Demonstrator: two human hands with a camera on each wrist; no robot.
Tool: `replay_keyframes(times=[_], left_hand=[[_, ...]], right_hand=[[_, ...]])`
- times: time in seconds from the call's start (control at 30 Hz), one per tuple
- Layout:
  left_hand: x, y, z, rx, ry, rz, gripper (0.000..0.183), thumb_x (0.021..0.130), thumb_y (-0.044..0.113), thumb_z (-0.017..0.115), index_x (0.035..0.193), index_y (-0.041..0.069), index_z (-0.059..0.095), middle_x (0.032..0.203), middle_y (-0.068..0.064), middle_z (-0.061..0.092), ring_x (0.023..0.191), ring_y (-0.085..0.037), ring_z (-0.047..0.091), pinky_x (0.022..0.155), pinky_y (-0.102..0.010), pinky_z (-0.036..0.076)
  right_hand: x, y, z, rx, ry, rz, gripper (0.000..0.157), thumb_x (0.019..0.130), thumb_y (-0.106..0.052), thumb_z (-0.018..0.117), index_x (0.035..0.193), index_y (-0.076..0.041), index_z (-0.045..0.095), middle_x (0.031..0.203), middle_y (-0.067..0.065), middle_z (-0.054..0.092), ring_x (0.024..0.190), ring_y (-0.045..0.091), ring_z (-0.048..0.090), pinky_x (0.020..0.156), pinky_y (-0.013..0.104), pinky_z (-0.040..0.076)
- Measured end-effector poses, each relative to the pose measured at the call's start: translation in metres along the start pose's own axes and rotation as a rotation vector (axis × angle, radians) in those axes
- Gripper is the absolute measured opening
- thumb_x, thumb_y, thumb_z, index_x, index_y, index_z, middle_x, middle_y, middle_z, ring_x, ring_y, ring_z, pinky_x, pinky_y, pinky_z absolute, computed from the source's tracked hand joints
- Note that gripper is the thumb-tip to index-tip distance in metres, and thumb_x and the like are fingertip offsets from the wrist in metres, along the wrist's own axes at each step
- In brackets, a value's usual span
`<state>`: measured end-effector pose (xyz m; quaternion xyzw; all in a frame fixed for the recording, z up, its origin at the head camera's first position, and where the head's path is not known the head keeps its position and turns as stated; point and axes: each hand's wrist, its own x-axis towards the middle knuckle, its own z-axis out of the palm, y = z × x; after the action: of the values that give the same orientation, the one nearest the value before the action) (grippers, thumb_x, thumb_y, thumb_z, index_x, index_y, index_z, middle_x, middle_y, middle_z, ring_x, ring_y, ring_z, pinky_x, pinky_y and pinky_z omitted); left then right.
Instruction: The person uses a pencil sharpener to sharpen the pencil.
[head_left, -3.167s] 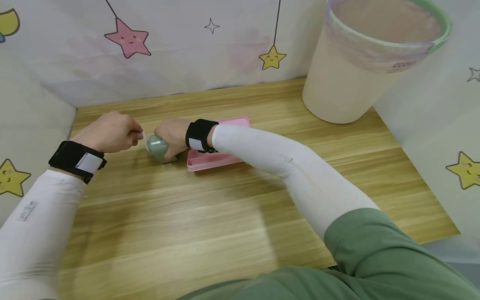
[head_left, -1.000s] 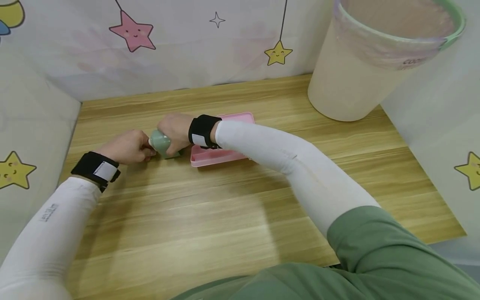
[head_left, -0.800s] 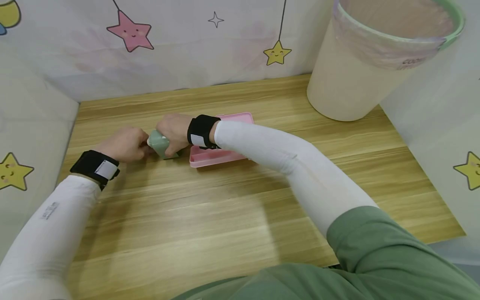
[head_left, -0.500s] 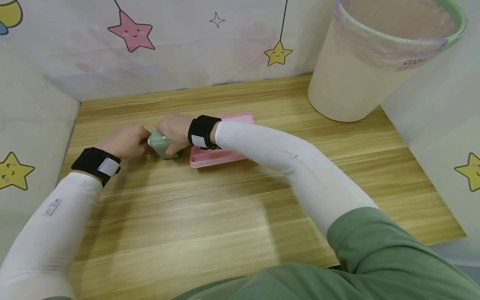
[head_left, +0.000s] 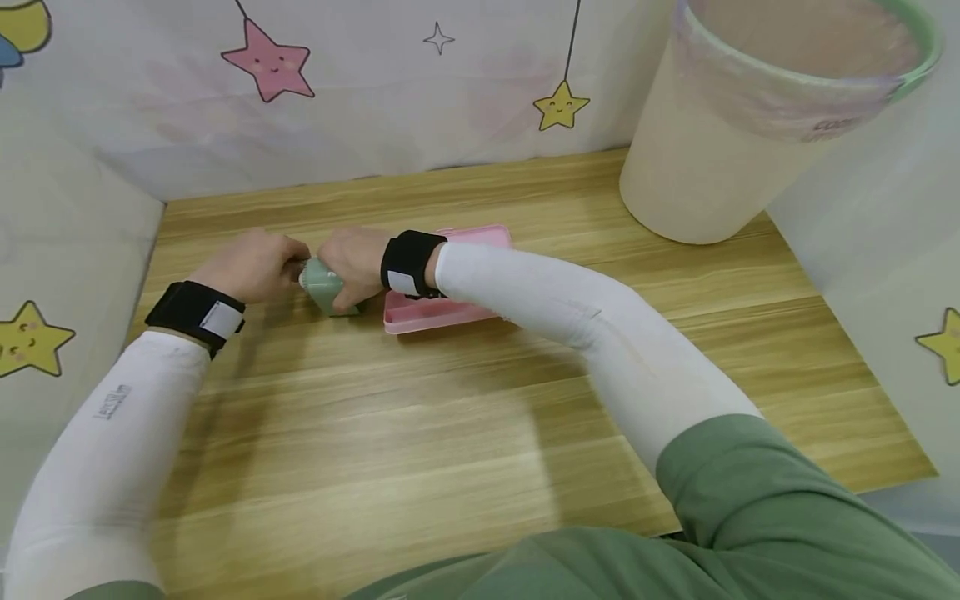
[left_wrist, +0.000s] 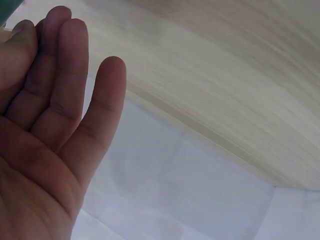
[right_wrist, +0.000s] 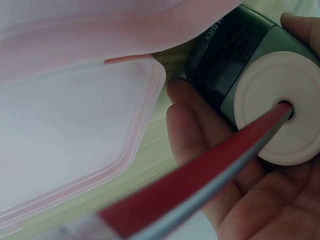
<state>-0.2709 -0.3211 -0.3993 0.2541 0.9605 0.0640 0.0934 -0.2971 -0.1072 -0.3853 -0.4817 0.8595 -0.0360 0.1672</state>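
Observation:
My right hand grips a green pencil sharpener on its side, left of the pink pencil box. In the right wrist view, a red-and-silver pencil stands in the hole of the sharpener's pale round face, slanting down toward the camera. At the sharpener's other end, my left hand pinches its crank handle, which the fingers hide. The left wrist view shows thumb and forefinger together, the little finger held apart, and a green corner of the sharpener.
The pink box lies open under my right wrist, its lid seen close in the right wrist view. A tall lined bin stands at the table's back right. Printed cloth walls border the wooden table.
Over the last second, my left hand has risen toward the table's back at the sharpener's end. Earlier it stood farther left of it. My right hand keeps its grip on the sharpener.

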Motion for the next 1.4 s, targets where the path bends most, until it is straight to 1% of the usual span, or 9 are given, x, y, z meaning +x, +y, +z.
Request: replay_keyframes(times=[0.1,0.3,0.4,0.5,0.6,0.8,1.03,1.17,1.4], left_hand=[[0.003,0.0,-0.003,0.004,0.02,0.002,0.009,0.103,0.003,0.069,0.105,0.002,0.078,0.091,-0.012,0.076,0.077,-0.025,0.064,0.075,-0.05,0.056],[0.001,0.003,-0.008,0.002,0.019,-0.023,0.014,0.106,0.004,0.063,0.106,0.002,0.077,0.086,-0.011,0.071,0.072,-0.023,0.057,0.069,-0.044,0.049],[-0.001,0.005,-0.01,0.008,0.026,-0.035,0.016,0.107,0.004,0.062,0.108,0.001,0.077,0.087,-0.011,0.072,0.071,-0.023,0.057,0.069,-0.043,0.049],[-0.004,0.008,-0.015,0.004,0.031,-0.052,0.018,0.108,0.004,0.062,0.113,-0.001,0.078,0.091,-0.014,0.075,0.074,-0.024,0.062,0.073,-0.046,0.053],[-0.008,0.012,-0.021,0.006,0.056,-0.059,0.02,0.108,0.005,0.064,0.119,-0.003,0.078,0.1,-0.021,0.08,0.078,-0.028,0.07,0.079,-0.054,0.059],[-0.015,0.019,-0.025,0.033,0.106,-0.065,0.024,0.108,0.005,0.065,0.124,-0.006,0.079,0.116,-0.03,0.081,0.088,-0.038,0.079,0.086,-0.064,0.063],[-0.026,0.021,-0.02,0.039,0.163,-0.073,0.02,0.107,0.006,0.064,0.112,-0.002,0.081,0.093,-0.022,0.079,0.067,-0.028,0.066,0.069,-0.055,0.058],[-0.032,0.024,-0.021,0.035,0.17,-0.06,0.02,0.105,0.004,0.066,0.113,-0.004,0.081,0.099,-0.025,0.082,0.07,-0.032,0.072,0.072,-0.059,0.061],[-0.039,0.029,-0.029,0.026,0.164,-0.051,0.018,0.103,0.003,0.068,0.111,0.0,0.084,0.099,-0.021,0.083,0.072,-0.027,0.071,0.071,-0.053,0.059]], right_hand=[[-0.001,0.001,0.0,-0.002,-0.002,0.013,0.048,0.101,-0.046,0.078,0.131,-0.01,0.069,0.118,-0.001,0.07,0.098,0.011,0.058,0.082,0.02,0.046],[-0.002,0.0,0.0,-0.009,0.007,0.02,0.048,0.101,-0.047,0.077,0.13,-0.01,0.069,0.117,-0.001,0.071,0.097,0.011,0.059,0.082,0.021,0.048],[-0.002,-0.002,0.0,-0.007,0.001,0.027,0.048,0.101,-0.048,0.076,0.13,-0.01,0.069,0.117,-0.001,0.07,0.097,0.012,0.059,0.082,0.022,0.048],[-0.002,-0.003,-0.001,-0.004,-0.008,0.035,0.05,0.1,-0.049,0.075,0.132,-0.01,0.069,0.12,-0.001,0.07,0.099,0.012,0.06,0.084,0.022,0.049],[-0.002,-0.002,-0.001,-0.005,-0.009,0.047,0.052,0.101,-0.051,0.075,0.134,-0.011,0.069,0.121,-0.001,0.071,0.101,0.011,0.061,0.086,0.023,0.051],[-0.002,-0.001,-0.001,-0.019,-0.003,0.052,0.053,0.102,-0.052,0.075,0.135,-0.011,0.069,0.121,-0.001,0.071,0.1,0.011,0.06,0.085,0.022,0.05],[-0.001,-0.004,-0.003,-0.029,-0.006,0.041,0.052,0.101,-0.052,0.075,0.133,-0.011,0.069,0.119,-0.002,0.069,0.099,0.011,0.058,0.083,0.022,0.047],[0.0,-0.007,-0.001,-0.024,-0.015,0.037,0.051,0.1,-0.052,0.075,0.131,-0.012,0.069,0.118,-0.003,0.068,0.098,0.01,0.057,0.082,0.021,0.046],[0.002,-0.005,-0.001,-0.016,-0.016,0.045,0.051,0.099,-0.054,0.076,0.128,-0.013,0.069,0.119,-0.003,0.068,0.099,0.01,0.057,0.082,0.021,0.046]])
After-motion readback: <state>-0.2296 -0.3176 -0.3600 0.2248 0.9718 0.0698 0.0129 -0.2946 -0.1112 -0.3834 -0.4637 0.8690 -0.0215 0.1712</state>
